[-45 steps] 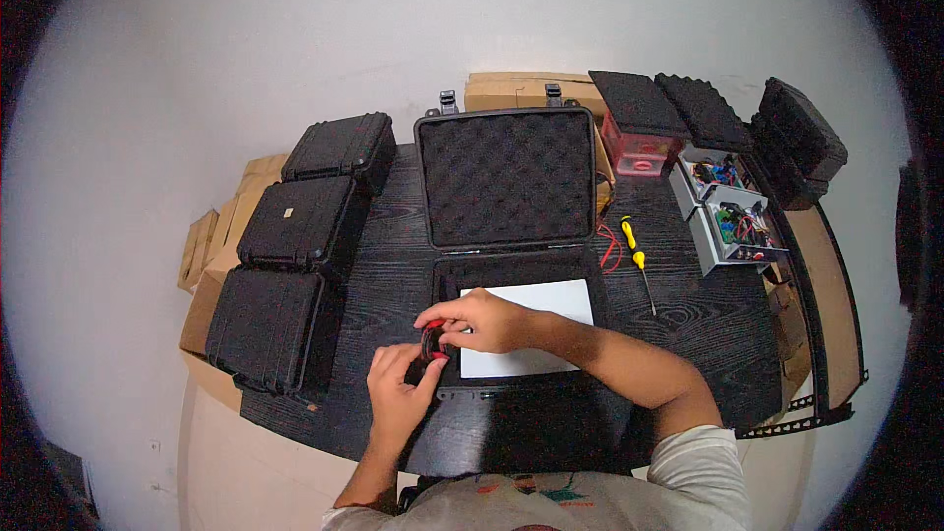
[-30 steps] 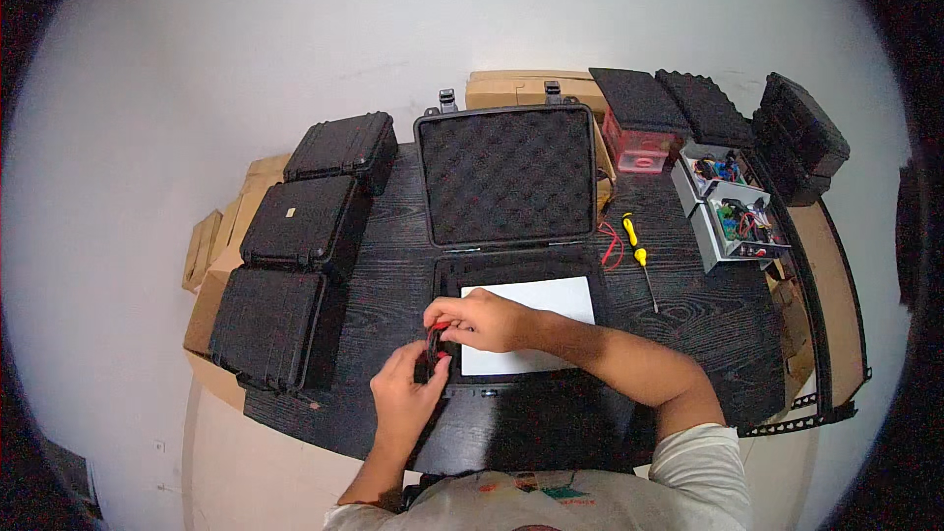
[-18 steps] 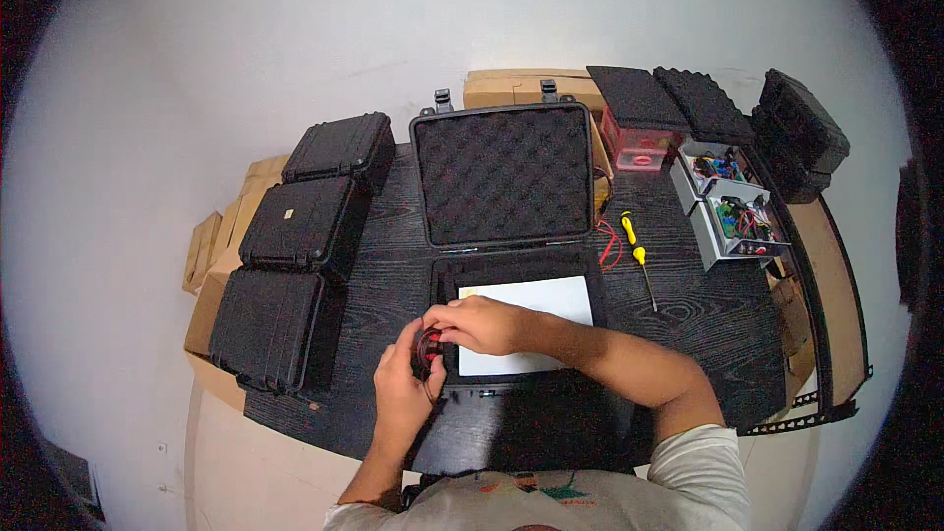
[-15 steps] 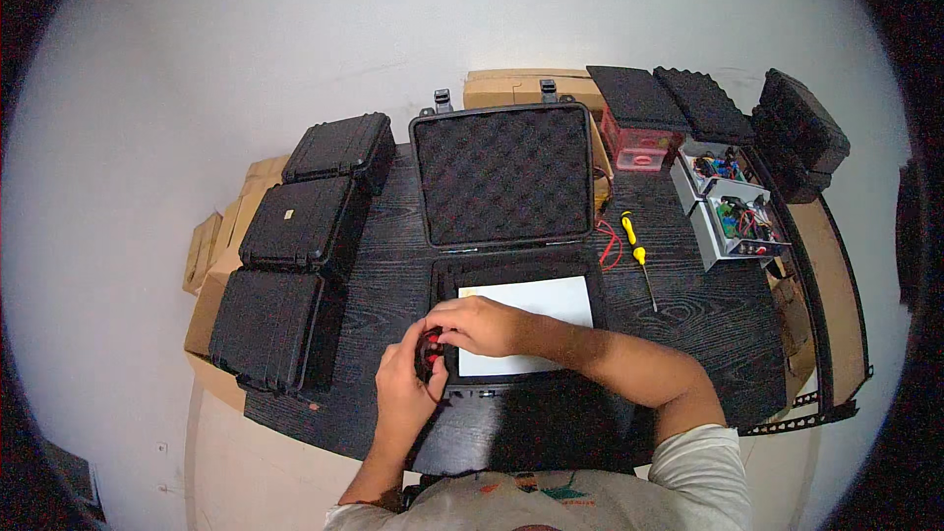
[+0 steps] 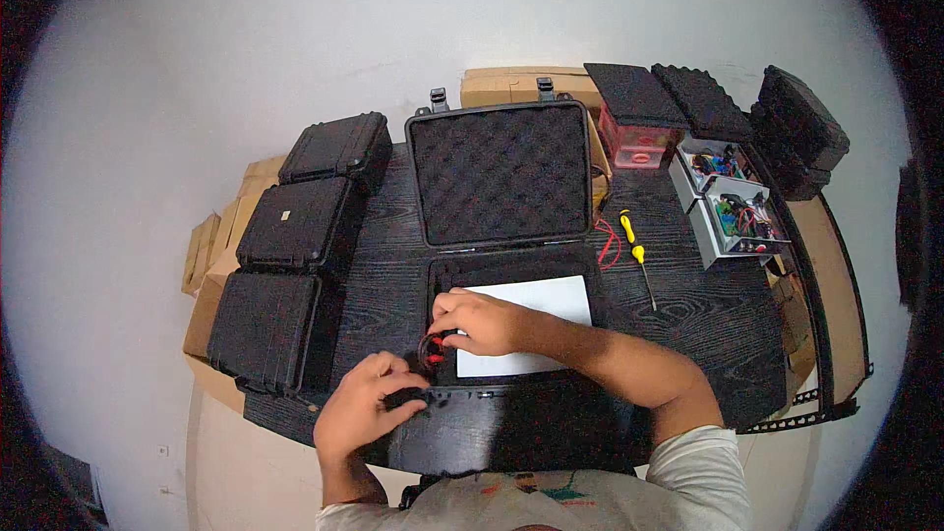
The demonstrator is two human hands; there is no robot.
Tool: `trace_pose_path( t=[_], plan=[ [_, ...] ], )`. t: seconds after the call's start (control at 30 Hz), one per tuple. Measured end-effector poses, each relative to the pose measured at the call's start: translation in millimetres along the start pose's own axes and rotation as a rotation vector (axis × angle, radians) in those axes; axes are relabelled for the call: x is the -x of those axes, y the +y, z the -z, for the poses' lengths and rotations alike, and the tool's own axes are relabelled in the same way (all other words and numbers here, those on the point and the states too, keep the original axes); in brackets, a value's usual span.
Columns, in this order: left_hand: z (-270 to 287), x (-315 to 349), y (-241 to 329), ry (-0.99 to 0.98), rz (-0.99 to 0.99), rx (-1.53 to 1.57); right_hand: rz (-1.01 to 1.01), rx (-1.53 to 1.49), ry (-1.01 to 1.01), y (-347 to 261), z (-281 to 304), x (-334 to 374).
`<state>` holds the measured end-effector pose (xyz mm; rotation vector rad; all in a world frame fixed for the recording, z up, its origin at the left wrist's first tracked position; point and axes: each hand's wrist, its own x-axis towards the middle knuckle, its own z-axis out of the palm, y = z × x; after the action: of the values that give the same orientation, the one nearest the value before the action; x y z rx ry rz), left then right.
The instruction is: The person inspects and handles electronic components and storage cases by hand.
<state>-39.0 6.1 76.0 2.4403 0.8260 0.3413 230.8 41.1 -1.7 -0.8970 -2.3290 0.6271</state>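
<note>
The right hand has its fingertips drawn in at the far edge of the red-and-black coil and seems to pinch it, though its own fingers hide the grip. The left hand is partly open, thumb parted from fingers, with nothing clearly in it; it sits apart from the coil, toward the body and to the left.

So the coil lies left of the right fingertips, the nearer hand by far. Its longer way runs roughly away from the body (a rounded bundle, so only loosely), at the left side of the open hard case; whether it touches the foam, I cannot tell. The white panel lies just beside it on the right, under the right forearm.

Beyond stands the foam-lined lid, raised. Right of the case lie red wires and a yellow-handled screwdriver; three closed black cases line the left, well apart.
</note>
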Motion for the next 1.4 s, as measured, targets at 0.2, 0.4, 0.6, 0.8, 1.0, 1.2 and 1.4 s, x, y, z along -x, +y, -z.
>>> trace_pose_path(
  t=[0.2, 0.4, 0.6, 0.8, 1.0, 1.2, 1.4],
  plan=[
    [-8.2, -14.5, 8.4, 0.123, -0.076, -0.057, -0.008, -0.027, -0.012, -0.6, 1.3, -2.4],
    [-1.5, -6.0, 3.3, -0.051, -0.125, -0.192, 0.022, -0.015, -0.011, 4.5, -1.4, -1.6],
    [-4.5, -3.7, -6.5, -0.02, -0.125, -0.326, 0.01, -0.009, -0.025, 2.9, -0.2, -1.5],
    [-13.7, -9.1, -15.9, 0.081, -0.252, -0.25, -0.003, -0.008, -0.025, 4.8, -0.1, -0.9],
    [-25.0, -20.4, -4.9, 0.294, -0.163, -0.207, -0.003, -0.013, -0.028, 2.0, 1.2, -2.8],
    [-39.1, -29.5, 8.2, 0.349, 0.027, -0.271, 0.01, -0.025, 0.003, 5.2, -1.1, -0.6],
    [-43.3, -21.3, 7.6, 0.437, 0.057, -0.255, 0.016, -0.037, 0.014, 1.1, 1.5, -1.0]
  ],
)
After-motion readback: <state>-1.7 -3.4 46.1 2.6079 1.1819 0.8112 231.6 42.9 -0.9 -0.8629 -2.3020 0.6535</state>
